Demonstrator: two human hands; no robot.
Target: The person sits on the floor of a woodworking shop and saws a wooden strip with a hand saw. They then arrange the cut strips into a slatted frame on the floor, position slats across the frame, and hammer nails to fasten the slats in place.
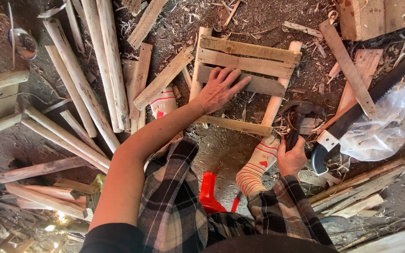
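Note:
My left hand (219, 88) lies flat, fingers spread, on a slat of a small wooden frame (249, 58) made of two pale rails and several crosswise slats, lying on the dirt floor. My right hand (290, 157) is closed around the dark handle of a hammer (298, 117), whose head rests just right of the frame's right rail. My feet in striped socks (258, 164) sit under the frame's near end. A loose slat (234, 124) lies across the rails near my left wrist.
A hand saw with a black handle (348, 119) lies at right beside a clear plastic bag (383, 122). Long pale sticks (85, 70) and planks are piled at left. A red stool (208, 192) shows between my legs. Shavings cover the ground.

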